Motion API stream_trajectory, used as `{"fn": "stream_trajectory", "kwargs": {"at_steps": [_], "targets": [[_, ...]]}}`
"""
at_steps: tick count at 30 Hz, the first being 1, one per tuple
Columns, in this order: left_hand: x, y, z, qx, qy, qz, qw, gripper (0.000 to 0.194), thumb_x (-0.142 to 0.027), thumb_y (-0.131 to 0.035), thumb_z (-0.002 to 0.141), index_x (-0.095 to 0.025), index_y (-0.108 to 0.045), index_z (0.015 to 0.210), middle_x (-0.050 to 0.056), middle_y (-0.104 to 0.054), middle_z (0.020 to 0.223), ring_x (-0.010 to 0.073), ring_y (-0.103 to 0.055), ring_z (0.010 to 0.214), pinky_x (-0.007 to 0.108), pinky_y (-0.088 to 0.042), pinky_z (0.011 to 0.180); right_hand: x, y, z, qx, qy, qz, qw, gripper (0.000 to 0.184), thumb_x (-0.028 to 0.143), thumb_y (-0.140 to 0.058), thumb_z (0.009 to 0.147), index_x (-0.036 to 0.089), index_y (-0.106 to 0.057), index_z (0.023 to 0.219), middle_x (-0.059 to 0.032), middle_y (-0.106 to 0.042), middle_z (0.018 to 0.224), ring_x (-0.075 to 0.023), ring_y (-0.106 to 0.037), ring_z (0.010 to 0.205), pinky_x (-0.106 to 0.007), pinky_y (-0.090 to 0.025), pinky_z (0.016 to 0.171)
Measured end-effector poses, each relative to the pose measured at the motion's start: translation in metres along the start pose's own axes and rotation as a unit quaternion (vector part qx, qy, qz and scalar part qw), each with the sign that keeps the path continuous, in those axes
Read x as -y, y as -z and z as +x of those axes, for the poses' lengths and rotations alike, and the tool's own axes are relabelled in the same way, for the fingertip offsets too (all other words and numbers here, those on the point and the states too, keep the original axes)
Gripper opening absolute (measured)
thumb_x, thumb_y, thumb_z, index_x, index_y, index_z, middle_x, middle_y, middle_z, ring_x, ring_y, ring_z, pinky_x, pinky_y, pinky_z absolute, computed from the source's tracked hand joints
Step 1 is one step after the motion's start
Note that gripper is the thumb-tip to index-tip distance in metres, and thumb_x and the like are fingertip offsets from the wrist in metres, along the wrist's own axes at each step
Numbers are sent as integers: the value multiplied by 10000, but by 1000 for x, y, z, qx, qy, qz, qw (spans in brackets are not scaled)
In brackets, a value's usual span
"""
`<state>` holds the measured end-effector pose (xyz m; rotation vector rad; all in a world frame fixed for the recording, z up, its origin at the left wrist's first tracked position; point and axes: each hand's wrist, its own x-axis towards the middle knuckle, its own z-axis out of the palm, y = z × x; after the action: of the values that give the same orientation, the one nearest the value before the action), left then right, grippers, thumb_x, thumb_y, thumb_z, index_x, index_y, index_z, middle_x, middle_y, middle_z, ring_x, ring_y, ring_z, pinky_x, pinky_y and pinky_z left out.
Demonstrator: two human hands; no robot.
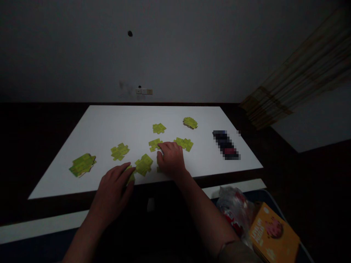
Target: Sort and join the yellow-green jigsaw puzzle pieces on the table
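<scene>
My left hand [115, 188] is at the table's near edge, its fingers and thumb closed around a green puzzle piece [131, 177] that they partly cover. Right beside that piece lies another green jigsaw piece [144, 164]. My right hand [173, 157] has its fingers curled, with the tips on the edge of a puzzle piece [155, 144]. Part of one more piece [158, 168] shows under this hand. Just beyond its knuckles are joined-looking green pieces [185, 143]. Farther back a single piece [159, 128] lies flat.
Stacks of green pieces lie at the left [83, 164] and back right [190, 122] of the white table [109, 117]. Loose pieces [120, 151] sit left of centre. A pixelated dark object [226, 145] is at right. Below are a plastic bag [236, 208] and an orange puzzle box [274, 233].
</scene>
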<state>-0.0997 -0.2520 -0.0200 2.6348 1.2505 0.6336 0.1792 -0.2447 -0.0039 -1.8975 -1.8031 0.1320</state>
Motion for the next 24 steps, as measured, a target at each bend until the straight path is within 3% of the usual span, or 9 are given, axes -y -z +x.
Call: {"fn": "stream_trajectory", "kwargs": {"at_steps": [11, 24], "targets": [[-12, -5, 20, 4, -22, -5, 1000, 364, -417, -595, 1093, -288, -726, 1407, 133, -732, 1471, 393, -690, 1305, 640, -604, 1072, 1, 0, 1, -2, -8, 1, 1000, 270, 287, -652, 1042, 224, -768, 1278, -100, -797, 1298, -307, -665, 1194, -468, -447, 999], [3, 0, 21, 12, -15, -7, 1000, 358, -377, -644, 1038, -296, -737, 1374, 115, -734, 1461, 379, -688, 1316, 633, -578, 1114, 0, -3, -1, -13, -10, -3, 1000, 259, 271, -605, 1053, 230, -763, 1254, -117, -774, 1311, -315, -638, 1179, -474, -450, 997]]}}
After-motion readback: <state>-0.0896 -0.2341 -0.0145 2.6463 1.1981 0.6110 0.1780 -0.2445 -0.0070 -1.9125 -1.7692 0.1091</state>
